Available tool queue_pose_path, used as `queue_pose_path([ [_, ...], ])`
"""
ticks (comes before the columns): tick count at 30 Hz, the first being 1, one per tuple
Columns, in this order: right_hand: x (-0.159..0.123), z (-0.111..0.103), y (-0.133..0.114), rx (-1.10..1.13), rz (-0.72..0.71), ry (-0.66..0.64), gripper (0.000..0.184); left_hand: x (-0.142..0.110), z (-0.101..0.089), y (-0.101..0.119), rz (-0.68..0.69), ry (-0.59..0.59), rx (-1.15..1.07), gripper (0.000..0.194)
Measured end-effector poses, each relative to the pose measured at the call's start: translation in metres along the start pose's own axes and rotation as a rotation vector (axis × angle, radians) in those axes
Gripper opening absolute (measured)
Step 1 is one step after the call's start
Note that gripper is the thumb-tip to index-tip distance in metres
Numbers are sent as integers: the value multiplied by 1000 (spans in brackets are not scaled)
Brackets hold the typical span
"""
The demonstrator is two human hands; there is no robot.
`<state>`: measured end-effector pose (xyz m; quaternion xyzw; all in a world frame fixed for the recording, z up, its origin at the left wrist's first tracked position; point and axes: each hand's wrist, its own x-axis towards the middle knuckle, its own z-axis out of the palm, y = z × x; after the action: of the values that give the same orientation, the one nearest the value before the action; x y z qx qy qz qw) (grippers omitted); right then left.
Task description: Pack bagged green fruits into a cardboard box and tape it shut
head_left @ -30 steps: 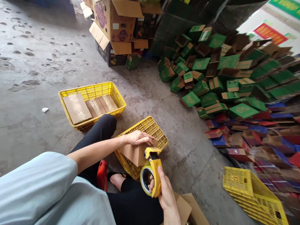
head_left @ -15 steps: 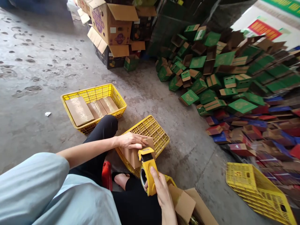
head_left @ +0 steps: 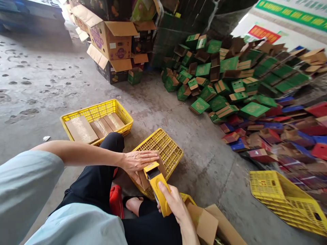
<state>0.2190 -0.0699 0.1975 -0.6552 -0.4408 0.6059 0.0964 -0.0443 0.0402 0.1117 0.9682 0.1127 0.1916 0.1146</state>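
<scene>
The left hand lies flat, fingers spread, on a small cardboard box atop an upturned yellow crate. Just below it, the right hand grips a yellow tape dispenser pressed against the box.

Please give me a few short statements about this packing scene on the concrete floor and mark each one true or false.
1. The right hand grips a yellow plastic tape dispenser. True.
2. The left hand lies flat on a small brown cardboard box. True.
3. The small brown cardboard box rests on a wooden table. False: it rests on an upturned yellow plastic crate.
4. The yellow plastic basket beyond the person's knee holds green cartons. False: it holds flat brown taped boxes.
5. A heap of small green cardboard cartons lies on the floor to the right. True.
</scene>
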Motion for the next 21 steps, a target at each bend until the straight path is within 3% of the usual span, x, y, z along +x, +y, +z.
queue_pose_path([
  [4,3,-3,-4,-58,-15,-21,64,-7,9,-5,-1,57,33,124],
  [8,7,-2,-10,-87,-37,-9,56,-14,6,-14,-20,56,43,124],
  [15,6,1,-16,-53,-59,35,59,-10,7,-19,-34,38,6,110],
  [19,-9,-3,-3,-50,-24,30,65,-26,-4,-34,-88,13,-9,105],
  [21,-22,-8,9,-41,49,41,66,-40,-14,-47,-195,16,-5,109],
])
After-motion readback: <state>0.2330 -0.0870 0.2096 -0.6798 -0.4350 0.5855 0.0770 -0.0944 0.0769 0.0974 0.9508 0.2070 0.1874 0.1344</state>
